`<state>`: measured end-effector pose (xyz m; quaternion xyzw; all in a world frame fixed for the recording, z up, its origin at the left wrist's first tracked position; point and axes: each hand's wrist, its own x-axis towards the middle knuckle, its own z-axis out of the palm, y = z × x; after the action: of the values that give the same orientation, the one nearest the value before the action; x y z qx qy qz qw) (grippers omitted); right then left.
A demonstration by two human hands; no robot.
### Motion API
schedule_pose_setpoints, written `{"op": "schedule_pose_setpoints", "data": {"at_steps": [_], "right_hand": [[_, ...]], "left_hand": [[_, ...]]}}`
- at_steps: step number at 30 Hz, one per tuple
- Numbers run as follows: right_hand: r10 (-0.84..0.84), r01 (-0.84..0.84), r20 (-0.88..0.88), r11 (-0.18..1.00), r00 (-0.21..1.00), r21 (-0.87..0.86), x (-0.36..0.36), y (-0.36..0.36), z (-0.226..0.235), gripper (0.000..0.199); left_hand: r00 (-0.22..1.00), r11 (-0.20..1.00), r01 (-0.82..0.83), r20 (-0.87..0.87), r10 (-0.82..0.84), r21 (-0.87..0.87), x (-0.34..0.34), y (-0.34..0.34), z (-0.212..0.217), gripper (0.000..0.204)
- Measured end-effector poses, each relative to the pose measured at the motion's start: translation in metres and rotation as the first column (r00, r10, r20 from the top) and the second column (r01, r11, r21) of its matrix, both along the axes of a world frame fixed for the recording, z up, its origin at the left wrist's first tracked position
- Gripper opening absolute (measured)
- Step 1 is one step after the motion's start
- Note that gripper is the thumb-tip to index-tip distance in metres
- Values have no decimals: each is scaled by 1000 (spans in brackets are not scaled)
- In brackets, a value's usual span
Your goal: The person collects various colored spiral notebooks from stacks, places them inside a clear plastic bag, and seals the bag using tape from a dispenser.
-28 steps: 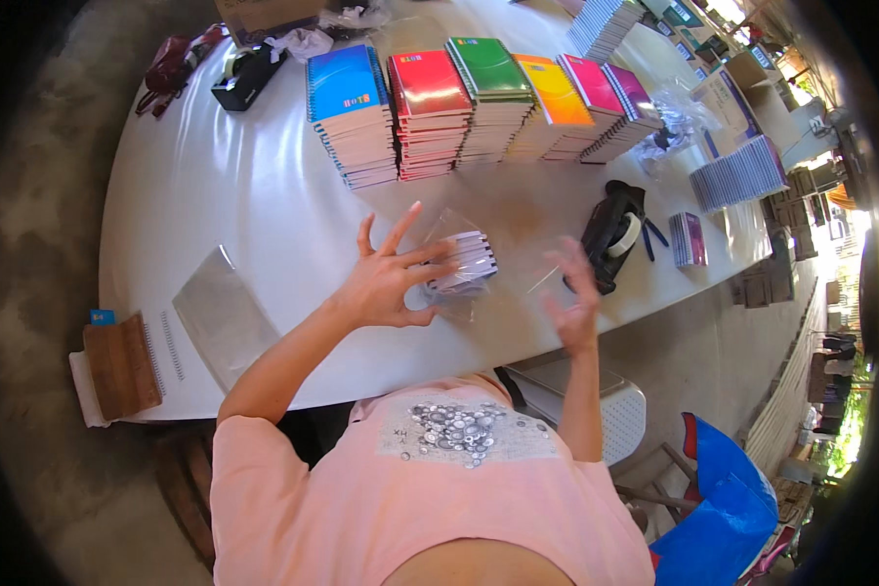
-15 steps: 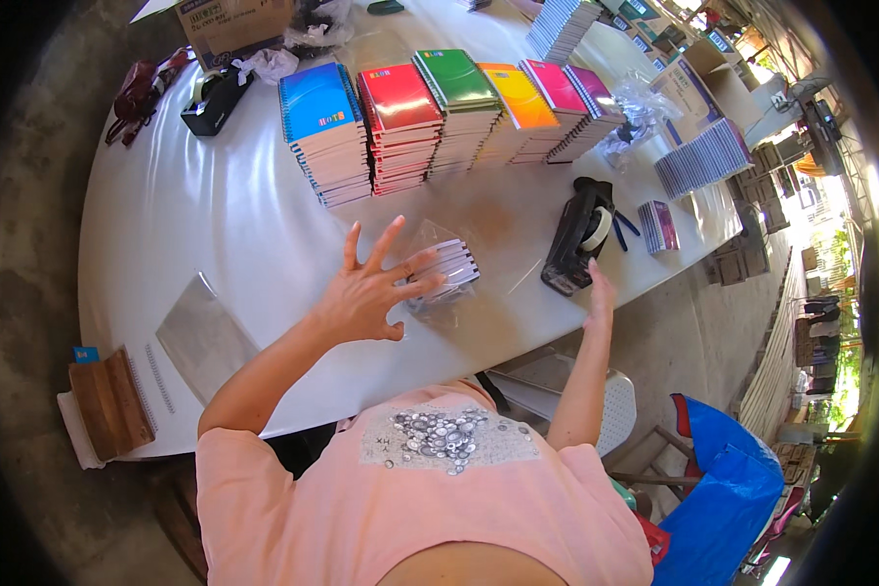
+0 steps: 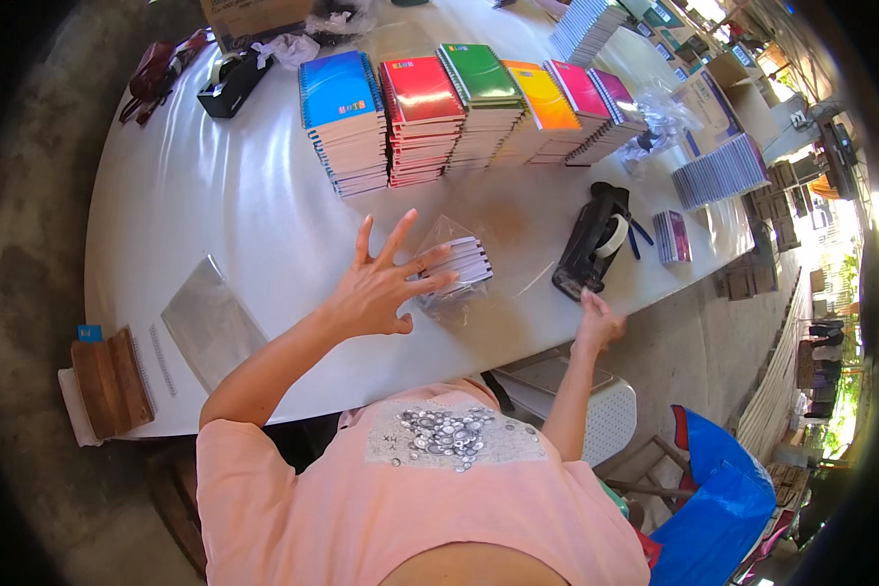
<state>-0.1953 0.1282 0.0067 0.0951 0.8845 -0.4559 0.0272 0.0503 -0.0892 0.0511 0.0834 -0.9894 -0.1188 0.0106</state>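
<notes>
Left hand spread flat, fingers fanned wide, grip open, fingertips pressing on a clear plastic bag lying on the white counter. Inside that bag, a small bundle of spiral notebooks, edges showing pale through the film. Bag near the counter's front edge, just right of the left hand, touching it.

Right hand right of the bag, at the counter's front edge, touching the near end of a black tape dispenser; fingers loosely curled, whether pinching anything impossible to tell. Dispenser right of the bag and apart from it, with a roll of tape seated in its cradle.

Behind the bag, toward the far side of the counter, a row of notebook stacks: blue, red, green, orange, pink, standing side by side and touching. Left of the bag, beyond the left forearm, flat clear sleeves lying empty on the counter. Farther left still, at the counter's corner, a brown wooden block. Far back left of the bag, a second black tape dispenser. Right of the first dispenser, a small pile of purple notebooks.
</notes>
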Motion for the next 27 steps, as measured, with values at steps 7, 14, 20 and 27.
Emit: {"op": "schedule_pose_setpoints", "data": {"at_steps": [7,14,20,27], "right_hand": [[612,-682,-302,671,731,-292,2,-27,48,25],[948,-967,224,-188,-225,-173,28,-145,97,88],[957,-716,292,-200,5,669,44,-162,83,93],[907,-910,73,-413,-415,-42,-39,-103,51,67]], "left_hand": [[997,999,29,76,-26,-42,-3,-2,1,90],[993,994,67,101,-58,-90,1,-2,7,94],[988,995,75,143,-65,-65,-5,0,14,94],[936,982,-169,-300,187,84,-18,40,-35,55]]}}
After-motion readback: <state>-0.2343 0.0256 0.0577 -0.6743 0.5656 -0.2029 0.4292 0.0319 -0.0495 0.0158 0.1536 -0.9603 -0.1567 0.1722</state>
